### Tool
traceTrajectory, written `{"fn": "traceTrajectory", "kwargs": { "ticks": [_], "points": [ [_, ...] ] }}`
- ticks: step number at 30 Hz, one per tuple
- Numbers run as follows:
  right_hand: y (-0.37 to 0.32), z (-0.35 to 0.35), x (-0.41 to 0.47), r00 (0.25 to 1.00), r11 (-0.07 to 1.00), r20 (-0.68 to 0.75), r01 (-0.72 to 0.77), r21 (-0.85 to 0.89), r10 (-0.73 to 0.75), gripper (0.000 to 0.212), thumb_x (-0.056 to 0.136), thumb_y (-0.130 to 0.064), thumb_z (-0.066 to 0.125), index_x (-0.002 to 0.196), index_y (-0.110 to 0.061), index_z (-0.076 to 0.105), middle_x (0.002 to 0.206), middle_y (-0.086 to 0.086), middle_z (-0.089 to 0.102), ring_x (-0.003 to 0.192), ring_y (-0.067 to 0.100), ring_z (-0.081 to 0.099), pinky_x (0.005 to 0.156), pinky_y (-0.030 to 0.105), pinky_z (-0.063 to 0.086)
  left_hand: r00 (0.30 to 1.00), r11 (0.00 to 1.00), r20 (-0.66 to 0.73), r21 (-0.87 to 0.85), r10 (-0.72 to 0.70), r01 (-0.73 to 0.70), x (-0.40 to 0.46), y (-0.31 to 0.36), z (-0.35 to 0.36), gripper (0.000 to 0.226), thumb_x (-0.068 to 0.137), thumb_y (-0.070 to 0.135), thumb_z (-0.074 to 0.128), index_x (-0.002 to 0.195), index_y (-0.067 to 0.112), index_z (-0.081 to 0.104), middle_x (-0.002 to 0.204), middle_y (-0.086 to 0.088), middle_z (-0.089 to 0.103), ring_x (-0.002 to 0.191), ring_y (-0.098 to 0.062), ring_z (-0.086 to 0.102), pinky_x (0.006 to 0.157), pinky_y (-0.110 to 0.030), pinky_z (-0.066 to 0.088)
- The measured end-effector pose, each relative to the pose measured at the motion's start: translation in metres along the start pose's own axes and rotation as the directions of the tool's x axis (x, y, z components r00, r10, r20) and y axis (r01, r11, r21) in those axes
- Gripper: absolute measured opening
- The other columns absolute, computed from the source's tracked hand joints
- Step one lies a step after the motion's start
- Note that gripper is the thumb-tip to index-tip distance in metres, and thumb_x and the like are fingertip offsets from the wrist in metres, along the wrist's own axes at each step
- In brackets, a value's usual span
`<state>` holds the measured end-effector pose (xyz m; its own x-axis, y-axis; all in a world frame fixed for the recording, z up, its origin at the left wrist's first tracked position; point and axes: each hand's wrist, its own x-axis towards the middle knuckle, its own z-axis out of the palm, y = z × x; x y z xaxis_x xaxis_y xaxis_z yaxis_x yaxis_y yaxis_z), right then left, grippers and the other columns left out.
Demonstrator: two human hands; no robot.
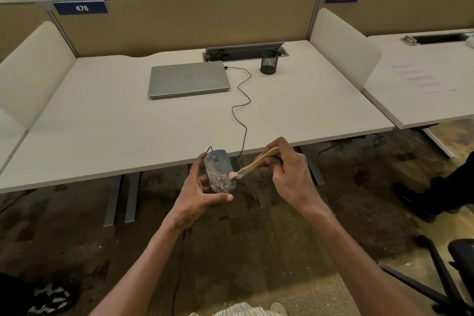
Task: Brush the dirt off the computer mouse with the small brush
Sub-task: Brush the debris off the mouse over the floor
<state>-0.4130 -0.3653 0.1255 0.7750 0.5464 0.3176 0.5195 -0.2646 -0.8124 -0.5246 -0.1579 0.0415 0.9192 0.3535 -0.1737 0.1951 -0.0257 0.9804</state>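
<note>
Low in the frame's centre, the left hand [198,194] cups the speckled computer mouse [218,171], fingers curled round it; this is just below the bench [107,120] edge. The right hand [291,170] pinches the small brush [252,165]; its bristles touch the mouse's right side.

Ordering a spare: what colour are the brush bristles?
Pale pink bristles, seen in the head view.

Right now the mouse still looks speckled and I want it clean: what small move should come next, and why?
Probably sweep the brush across the mouse, away from the body. Its bristles sit at the mouse's right edge, pale specks cover the top, and the left hand holds the mouse clear of the desk, so dirt should fall to the floor.
</note>
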Motion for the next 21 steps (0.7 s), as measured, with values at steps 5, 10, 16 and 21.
{"fn": "traceTrajectory", "kwargs": {
  "ticks": [5, 10, 16, 21],
  "points": [
    [-0.003, -0.002, 0.006, 0.998, 0.999, -0.055, -0.018, 0.043, 0.02, 0.026, 0.096, 0.008, 0.053, 0.106, -0.016, 0.054, 0.095, -0.003, 0.068, 0.09, 0.006, 0.072, 0.074, 0.015, 0.057, 1.0, 1.0, 0.012, -0.005, 0.007, -0.007, -0.001, 0.001, 0.003, 0.139, 0.044, 0.031, 0.101, 0.157, 0.039, 0.02, 0.143, -0.015, 0.055, 0.119, -0.031, 0.067, 0.102, -0.056, 0.053],
    [0.001, -0.001, -0.002, 0.999, 1.0, -0.03, -0.013, 0.011, 0.014, 0.026, 0.096, 0.009, 0.052, 0.105, -0.015, 0.053, 0.096, 0.0, 0.068, 0.089, 0.008, 0.072, 0.074, 0.014, 0.057, 1.0, 1.0, 0.005, 0.0, 0.01, -0.01, -0.004, 0.002, 0.005, 0.14, 0.044, 0.033, 0.1, 0.157, 0.039, 0.019, 0.143, -0.014, 0.055, 0.119, -0.027, 0.067, 0.1, -0.053, 0.055],
    [0.008, -0.006, -0.008, 0.998, 0.998, -0.044, -0.055, -0.02, 0.054, 0.026, 0.096, 0.007, 0.052, 0.107, -0.016, 0.053, 0.095, -0.002, 0.069, 0.088, 0.007, 0.073, 0.074, 0.023, 0.061, 1.0, 1.0, 0.004, -0.001, 0.004, -0.004, -0.005, 0.001, 0.003, 0.143, 0.041, 0.036, 0.102, 0.157, 0.04, 0.019, 0.143, -0.014, 0.054, 0.118, -0.025, 0.068, 0.097, -0.047, 0.058],
    [0.003, -0.003, -0.005, 0.998, 0.999, -0.061, -0.032, -0.019, 0.031, 0.029, 0.095, 0.007, 0.055, 0.108, -0.019, 0.053, 0.096, -0.001, 0.069, 0.088, 0.006, 0.073, 0.073, 0.014, 0.057, 1.0, 1.0, 0.012, -0.009, 0.008, -0.008, -0.006, 0.002, 0.007, 0.142, 0.042, 0.033, 0.101, 0.157, 0.038, 0.019, 0.144, -0.016, 0.054, 0.122, -0.031, 0.065, 0.1, -0.055, 0.055]
  ]
}}
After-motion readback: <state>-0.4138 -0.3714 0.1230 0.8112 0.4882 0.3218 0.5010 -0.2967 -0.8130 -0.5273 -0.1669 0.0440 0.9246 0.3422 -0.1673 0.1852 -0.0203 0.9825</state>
